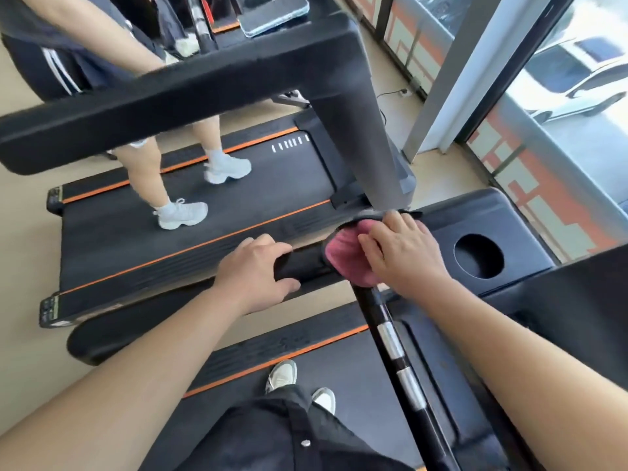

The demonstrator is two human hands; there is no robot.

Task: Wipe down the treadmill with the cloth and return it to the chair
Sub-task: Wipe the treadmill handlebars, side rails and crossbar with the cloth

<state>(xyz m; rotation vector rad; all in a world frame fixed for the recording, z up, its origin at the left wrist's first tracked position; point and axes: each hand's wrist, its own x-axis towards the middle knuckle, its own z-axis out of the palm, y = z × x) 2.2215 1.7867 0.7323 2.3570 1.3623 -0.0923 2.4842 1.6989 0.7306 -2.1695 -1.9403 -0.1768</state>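
Note:
I stand on a black treadmill (339, 379) with orange stripes along its belt. My left hand (258, 266) grips its padded left handrail (306, 263). Just to the right, a pink cloth (343, 256) lies bunched where the handrail meets the console. My right hand (404, 253) presses down on the cloth with its fingers spread over it. The console (509, 215) has a round cup hole (479, 256). No chair is in view.
A black bar with silver grips (394, 348) crosses in front of me. On the neighbouring treadmill (204, 212) another person in white shoes (183, 214) walks. A phone (272, 15) lies on its console. Glass walls and a white car (577, 76) are to the right.

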